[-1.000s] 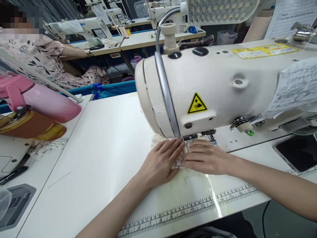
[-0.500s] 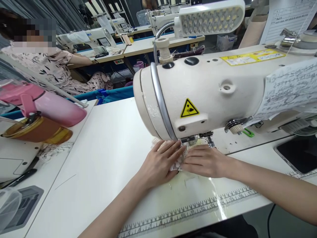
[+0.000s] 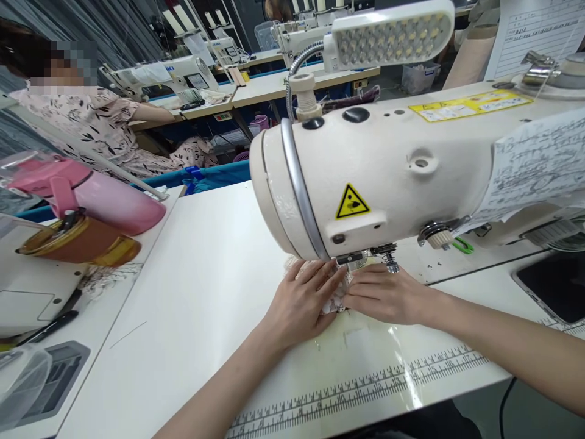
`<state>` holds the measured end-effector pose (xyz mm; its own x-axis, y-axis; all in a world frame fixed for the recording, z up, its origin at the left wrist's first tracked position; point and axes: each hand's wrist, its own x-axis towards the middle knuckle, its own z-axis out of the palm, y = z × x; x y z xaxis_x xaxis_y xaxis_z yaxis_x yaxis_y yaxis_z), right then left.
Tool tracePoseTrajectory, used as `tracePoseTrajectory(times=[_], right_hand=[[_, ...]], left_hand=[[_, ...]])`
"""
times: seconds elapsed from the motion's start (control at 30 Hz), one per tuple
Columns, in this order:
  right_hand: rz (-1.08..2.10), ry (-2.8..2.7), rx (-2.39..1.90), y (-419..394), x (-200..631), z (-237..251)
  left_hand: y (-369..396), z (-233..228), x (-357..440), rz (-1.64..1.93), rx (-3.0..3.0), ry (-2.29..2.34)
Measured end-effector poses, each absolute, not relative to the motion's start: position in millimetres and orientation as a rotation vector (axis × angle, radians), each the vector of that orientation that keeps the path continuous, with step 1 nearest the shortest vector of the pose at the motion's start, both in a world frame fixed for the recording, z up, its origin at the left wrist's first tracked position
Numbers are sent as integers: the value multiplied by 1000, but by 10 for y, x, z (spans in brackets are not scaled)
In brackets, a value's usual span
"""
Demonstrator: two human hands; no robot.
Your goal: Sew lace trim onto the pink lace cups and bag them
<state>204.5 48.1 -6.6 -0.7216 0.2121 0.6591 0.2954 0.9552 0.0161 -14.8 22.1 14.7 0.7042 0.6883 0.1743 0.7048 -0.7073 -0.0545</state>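
A small piece of white lace fabric point(image 3: 337, 299) lies on the table under the head of the sewing machine point(image 3: 397, 158). My left hand point(image 3: 299, 305) lies flat over the fabric's left part, its fingers stretched towards the needle area. From the right, my right hand point(image 3: 388, 297) has its fingers together at the fabric's near right edge, apparently pinching it. Both hands cover much of the fabric. The needle and presser foot are mostly hidden behind the fingers and machine head.
A ruler strip point(image 3: 356, 393) runs along the table's front edge. To the right lie a phone point(image 3: 555, 283) and a green tool point(image 3: 463, 245). At left are a pink bottle point(image 3: 114, 198) and an amber tub point(image 3: 98, 241). Another person point(image 3: 100, 131) sits beyond, at another machine.
The whole view has shifted slightly, moving the scene to the right. Both hands stay at the fabric, with little visible movement against the machine.
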Motion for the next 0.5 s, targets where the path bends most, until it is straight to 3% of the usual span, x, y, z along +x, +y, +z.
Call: tracePoseTrajectory(times=[0.5], right_hand=[[-221,-2383,-497,524,2086,-57]], left_hand=[[209,153,-114,-198,-2752,-1204]])
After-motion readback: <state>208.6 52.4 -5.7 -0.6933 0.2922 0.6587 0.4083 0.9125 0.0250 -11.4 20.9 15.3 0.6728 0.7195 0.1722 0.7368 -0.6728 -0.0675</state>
